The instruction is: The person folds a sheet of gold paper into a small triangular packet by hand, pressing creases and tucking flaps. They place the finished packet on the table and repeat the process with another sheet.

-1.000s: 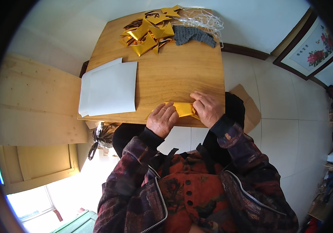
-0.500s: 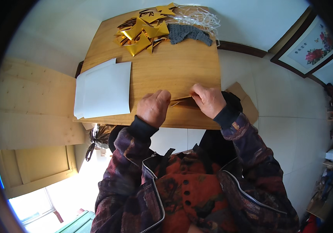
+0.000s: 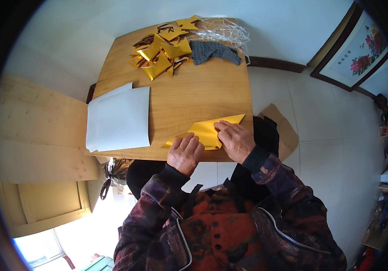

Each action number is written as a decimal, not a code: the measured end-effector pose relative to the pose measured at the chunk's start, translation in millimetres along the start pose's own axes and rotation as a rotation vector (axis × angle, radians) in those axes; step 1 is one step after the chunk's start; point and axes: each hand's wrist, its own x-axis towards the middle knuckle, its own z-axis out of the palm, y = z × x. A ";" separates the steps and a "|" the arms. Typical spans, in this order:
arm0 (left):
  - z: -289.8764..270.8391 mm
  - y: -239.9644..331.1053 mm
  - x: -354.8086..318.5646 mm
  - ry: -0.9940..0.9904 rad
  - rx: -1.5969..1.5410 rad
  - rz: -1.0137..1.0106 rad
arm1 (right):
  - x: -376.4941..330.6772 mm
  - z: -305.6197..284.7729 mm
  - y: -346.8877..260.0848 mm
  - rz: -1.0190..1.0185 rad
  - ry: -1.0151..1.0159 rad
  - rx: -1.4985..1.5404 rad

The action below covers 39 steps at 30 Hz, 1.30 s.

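A gold foil sheet [image 3: 206, 130] with pointed ends lies near the table's front edge, its shiny side up. My left hand [image 3: 185, 152] is closed, its curled fingers gripping the sheet's lower left part. With bent fingers my right hand [image 3: 235, 139] pinches the sheet around its middle right. Parts of the sheet are hidden beneath both hands, and the thumbs hardly show. One tip of the foil sticks out to the upper right, beyond my right fingers, and another pokes out left of my left hand.
White sheets [image 3: 118, 118] are stacked on the table's [image 3: 194, 92] left side. Gold foil stars [image 3: 160, 52] pile up at the back, beside a grey knitted piece [image 3: 215, 52] and tangled clear strings [image 3: 223, 32]. Brown cardboard [image 3: 281, 128] lies right of the table. A dark plastic bag [image 3: 116, 171] hangs below left.
The foil, earlier seen nearly edge-on between my raised hands, now lies flatter with its gold face showing. Both hands have come down onto it. The view has tilted slightly upward.
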 end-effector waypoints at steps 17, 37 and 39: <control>28.1 4.9 -36.5 -0.117 -0.155 -0.122 | -6.3 24.3 -5.1 0.133 -0.115 0.091; 19.8 7.7 -33.3 -0.143 -0.175 -0.160 | 12.5 40.3 -26.4 0.337 -0.299 -0.142; 21.8 7.7 -34.6 -0.141 -0.151 -0.164 | 9.5 42.2 -25.4 0.353 -0.291 -0.132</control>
